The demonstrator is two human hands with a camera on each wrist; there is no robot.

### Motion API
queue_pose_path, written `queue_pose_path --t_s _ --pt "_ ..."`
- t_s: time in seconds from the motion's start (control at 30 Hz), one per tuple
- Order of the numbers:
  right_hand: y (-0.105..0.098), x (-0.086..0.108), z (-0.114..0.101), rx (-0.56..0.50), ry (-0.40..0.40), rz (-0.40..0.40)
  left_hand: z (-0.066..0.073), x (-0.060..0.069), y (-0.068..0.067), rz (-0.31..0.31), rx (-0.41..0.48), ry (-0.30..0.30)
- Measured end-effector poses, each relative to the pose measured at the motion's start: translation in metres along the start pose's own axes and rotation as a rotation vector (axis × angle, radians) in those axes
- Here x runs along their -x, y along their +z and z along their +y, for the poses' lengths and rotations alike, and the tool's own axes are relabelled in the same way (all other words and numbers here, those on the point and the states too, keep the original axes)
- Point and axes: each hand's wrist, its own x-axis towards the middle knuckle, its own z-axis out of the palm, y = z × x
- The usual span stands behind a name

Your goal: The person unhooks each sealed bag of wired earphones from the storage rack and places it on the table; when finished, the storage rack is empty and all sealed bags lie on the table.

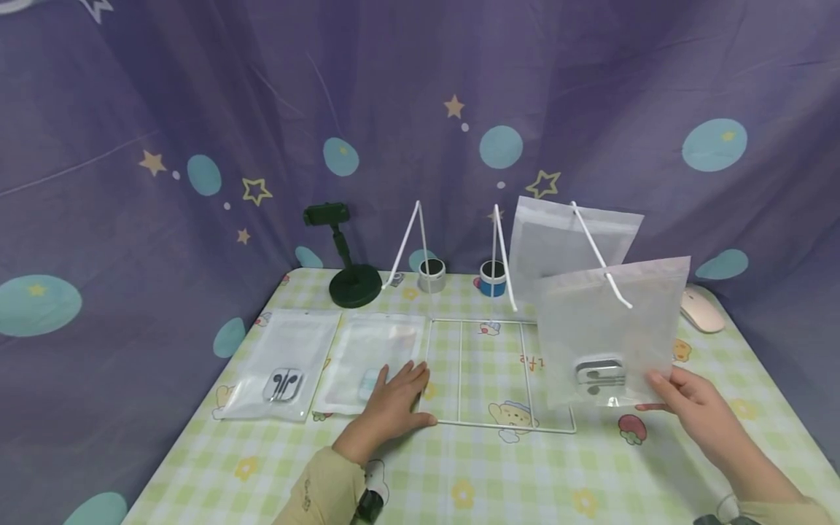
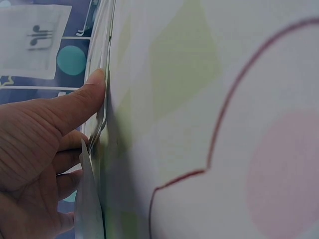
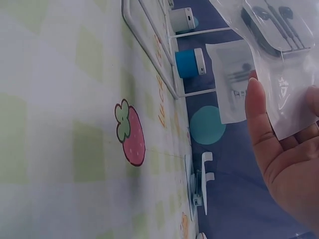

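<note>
My right hand (image 1: 702, 415) pinches the lower right corner of a translucent zip bag (image 1: 610, 328) holding an earphone case, also close up in the right wrist view (image 3: 281, 99). The bag's top hangs on the right prong of a white wire display rack (image 1: 505, 425). Behind it, another bag (image 1: 558, 237) hangs on the same prong. My left hand (image 1: 394, 401) rests with fingers spread at the rack's left front corner, over the right edge of a flat bag (image 1: 374, 343) with a pale teal item. Left of that lies a bag with earphones (image 1: 275, 343).
At the back left stands a dark green phone stand (image 1: 354, 281). Behind the rack are a white cylinder (image 1: 432, 277) and a blue one (image 1: 493, 279). A pink mouse (image 1: 702, 310) sits at the back right. A purple curtain (image 1: 394, 87) hangs behind the table.
</note>
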Motion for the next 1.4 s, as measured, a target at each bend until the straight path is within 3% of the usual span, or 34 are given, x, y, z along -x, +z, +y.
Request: queue_pose_path --t_s 0.33,0.57,1.0,1.3,1.4 --pt "-0.010 0.018 -0.005 0.186 0.070 0.066 0.002 0.001 -0.003 0.001 0.002 0.008" --pt "-0.011 0.027 -0.007 0.178 -0.009 0.064 0.002 0.000 -0.005 -0.006 0.000 -0.002" --pt "-0.020 0.038 -0.013 0.232 -0.049 0.088 0.000 0.001 -0.003 -0.014 -0.001 -0.005" --pt "-0.031 0.043 -0.015 0.055 -0.137 0.187 0.001 0.002 -0.004 -0.015 0.003 -0.003" --pt "-0.035 0.043 -0.015 -0.061 -0.186 0.227 0.001 0.002 -0.003 -0.014 0.002 0.000"
